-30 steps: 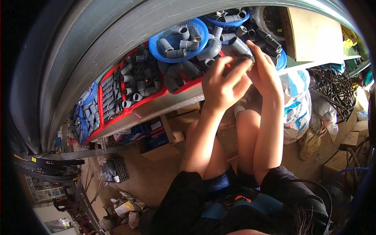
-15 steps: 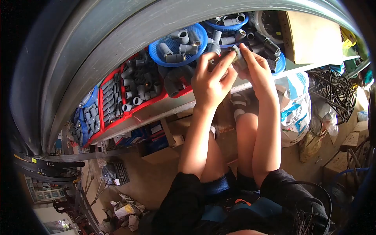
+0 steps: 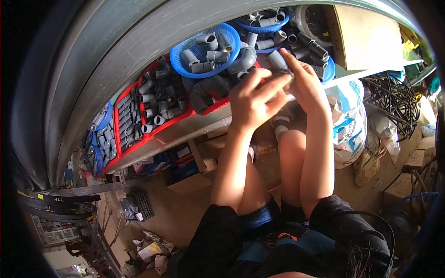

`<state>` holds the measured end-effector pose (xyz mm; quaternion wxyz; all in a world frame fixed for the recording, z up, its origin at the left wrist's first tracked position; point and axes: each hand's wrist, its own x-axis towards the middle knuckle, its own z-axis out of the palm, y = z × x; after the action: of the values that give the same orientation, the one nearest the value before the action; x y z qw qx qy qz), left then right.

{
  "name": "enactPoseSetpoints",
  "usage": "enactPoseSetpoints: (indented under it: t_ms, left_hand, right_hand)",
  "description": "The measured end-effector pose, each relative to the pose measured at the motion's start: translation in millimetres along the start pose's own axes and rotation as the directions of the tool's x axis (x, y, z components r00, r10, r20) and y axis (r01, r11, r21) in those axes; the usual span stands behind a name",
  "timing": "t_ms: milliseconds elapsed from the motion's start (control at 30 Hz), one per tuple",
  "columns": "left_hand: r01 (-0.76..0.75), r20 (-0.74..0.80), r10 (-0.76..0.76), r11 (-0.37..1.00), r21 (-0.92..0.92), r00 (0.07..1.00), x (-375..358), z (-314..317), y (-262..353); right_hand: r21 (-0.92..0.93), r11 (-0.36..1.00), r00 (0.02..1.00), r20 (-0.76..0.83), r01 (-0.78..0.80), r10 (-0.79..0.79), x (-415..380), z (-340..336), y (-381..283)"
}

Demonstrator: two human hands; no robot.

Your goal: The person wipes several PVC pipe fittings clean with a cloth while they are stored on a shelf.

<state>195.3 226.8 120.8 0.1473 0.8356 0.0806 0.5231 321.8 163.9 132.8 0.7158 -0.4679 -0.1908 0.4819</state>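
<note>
A grey pipe fitting (image 3: 277, 60) is held in my right hand (image 3: 303, 83), whose fingers wrap round its right side. My left hand (image 3: 257, 99) is at the near end of the fitting, fingers bent and pinched on a small dark thing (image 3: 288, 74) that I cannot make out. Just left of the hands, a blue basket (image 3: 176, 62) holds grey fittings. Large dark grey elbows (image 3: 208, 90) lie below that basket.
A red tray (image 3: 164, 124) with many fittings stands on the shelf at left. Another blue basket (image 3: 264, 28) is behind the hands. A cardboard box (image 3: 368, 41), a white plastic bag (image 3: 347, 134) and black coiled strips (image 3: 394, 104) are at right.
The fitting is tilted differently and shows more of its open end. My left hand has moved slightly right and down. The baskets and tray have shifted slightly left in view.
</note>
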Motion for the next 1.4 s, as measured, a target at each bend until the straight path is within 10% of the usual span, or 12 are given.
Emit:
enactPoseSetpoints:
  t_ms: [700,833,1400]
  left_hand:
    - [0.071,0.051,-0.071,0.997,0.013,0.996,-7,8,5]
    - [0.139,-0.141,-0.142,0.990,-0.031,0.980,-6,9,-5]
    - [0.107,0.041,-0.106,0.994,-0.036,0.994,-2,12,10]
  right_hand:
    - [-0.162,0.983,0.997,0.024,0.081,-0.078,-1,-7,2]
    - [-0.272,0.958,0.984,0.175,0.091,-0.043,-8,-4,-7]
    - [-0.085,0.996,0.999,-0.036,-0.036,0.033,1,-12,-4]
